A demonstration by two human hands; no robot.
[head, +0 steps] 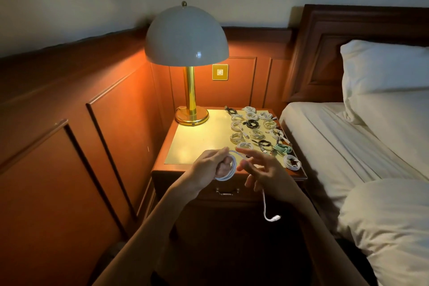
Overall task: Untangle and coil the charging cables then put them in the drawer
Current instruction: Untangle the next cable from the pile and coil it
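Table: your wooden bedside table (197,144), brass-coloured top.
On it: lamp (191,116) back left; coiled cables (257,133) on your right.

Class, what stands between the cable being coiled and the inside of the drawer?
The drawer is shut, so its own front bars the way. The left hand holds the cable; nothing else visible intervenes.

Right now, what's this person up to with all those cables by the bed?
They are winding a white cable into a coil held in the left hand; it runs on through the right hand, plug end dangling. Many coiled cables already lie on the nightstand. Its drawer is closed.
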